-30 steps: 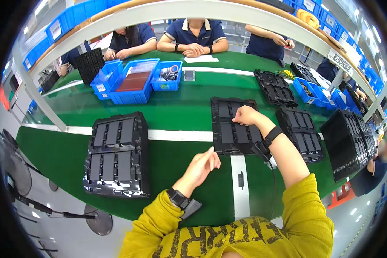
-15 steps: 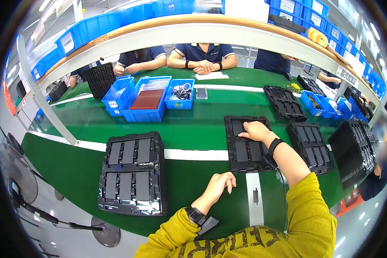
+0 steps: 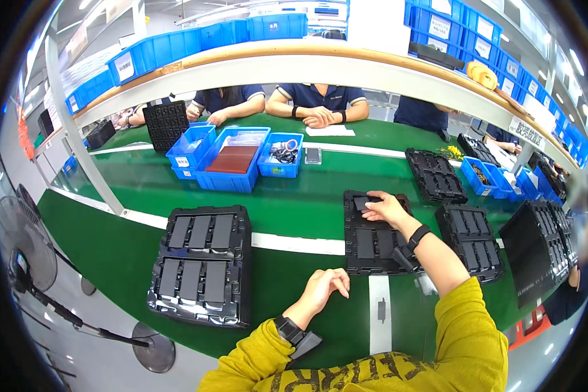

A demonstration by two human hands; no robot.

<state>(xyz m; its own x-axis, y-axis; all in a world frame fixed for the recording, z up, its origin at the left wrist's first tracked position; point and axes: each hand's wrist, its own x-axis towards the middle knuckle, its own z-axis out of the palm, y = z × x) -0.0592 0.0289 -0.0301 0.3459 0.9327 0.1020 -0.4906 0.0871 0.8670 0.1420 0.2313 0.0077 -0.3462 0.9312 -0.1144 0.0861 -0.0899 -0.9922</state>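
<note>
My right hand (image 3: 385, 210) reaches over the far part of a black moulded tray (image 3: 372, 264). Its fingers are closed on a dark flat rectangular piece (image 3: 362, 204), which looks slightly tilted up from its pocket; the fingers partly hide it. More such dark pieces (image 3: 366, 244) lie in the near row of that tray. My left hand (image 3: 322, 289) hovers over the green table, left of the tray's near corner. It is empty, with its fingers loosely bent and apart. A stack of black trays (image 3: 240, 261) filled with dark rectangular pieces stands farther left.
More black trays (image 3: 472, 240) stand on the right. Blue bins (image 3: 225, 179) sit across the green table (image 3: 300, 212), below a shelf (image 3: 307, 62) with blue boxes. People's hands (image 3: 318, 117) rest on the far side. A fan (image 3: 26, 228) stands at left.
My right fingers have shifted left, and the dark piece under them now looks tilted. My left hand has moved slightly left. The whole view has shifted a little.
</note>
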